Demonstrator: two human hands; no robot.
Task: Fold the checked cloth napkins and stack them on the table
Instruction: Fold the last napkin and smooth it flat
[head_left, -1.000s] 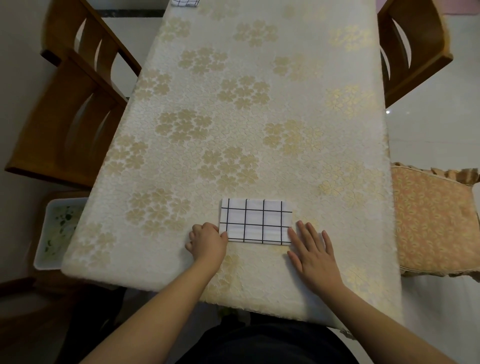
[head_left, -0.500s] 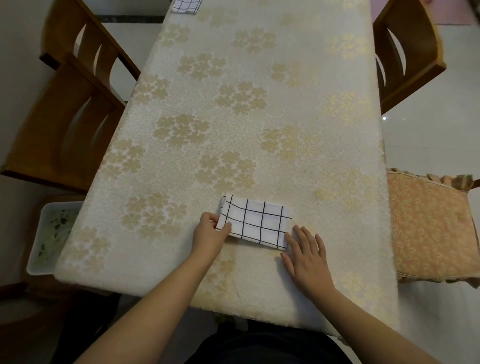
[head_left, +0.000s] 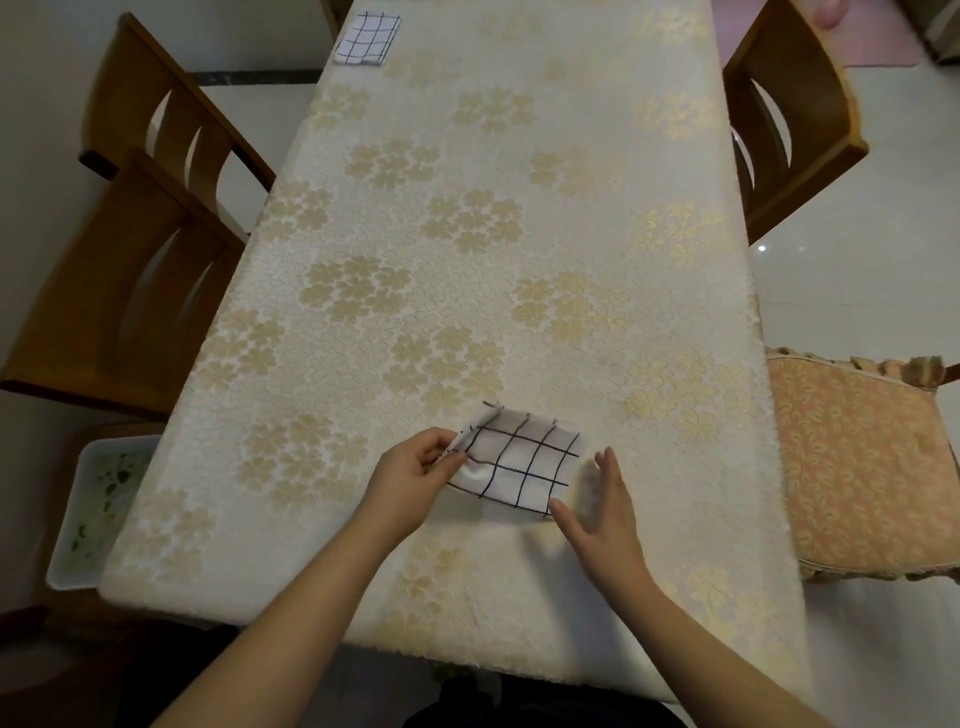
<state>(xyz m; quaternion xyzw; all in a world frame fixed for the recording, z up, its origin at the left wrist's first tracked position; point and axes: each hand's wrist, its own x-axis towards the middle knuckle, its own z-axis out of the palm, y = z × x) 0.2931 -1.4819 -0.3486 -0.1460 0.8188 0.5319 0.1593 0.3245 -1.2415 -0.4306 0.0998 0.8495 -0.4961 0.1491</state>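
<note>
A folded white napkin with black checks (head_left: 519, 462) lies near the table's front edge. My left hand (head_left: 410, 480) pinches its left end and has that end raised off the tablecloth. My right hand (head_left: 597, 512) hovers at the napkin's right end with fingers spread and relaxed, blurred by motion, holding nothing. A second folded checked napkin (head_left: 368, 39) lies at the far left corner of the table (head_left: 519, 208), which is covered by a white cloth with gold flowers.
Two wooden chairs (head_left: 140, 249) stand along the left side and one (head_left: 789, 119) at the far right. A chair with an orange cushion (head_left: 862, 467) sits at the near right. A white bin (head_left: 98, 514) stands on the floor at the left.
My left hand has taken hold of the napkin's left end and lifted it. My right hand has come off the table and opened beside the right end.
</note>
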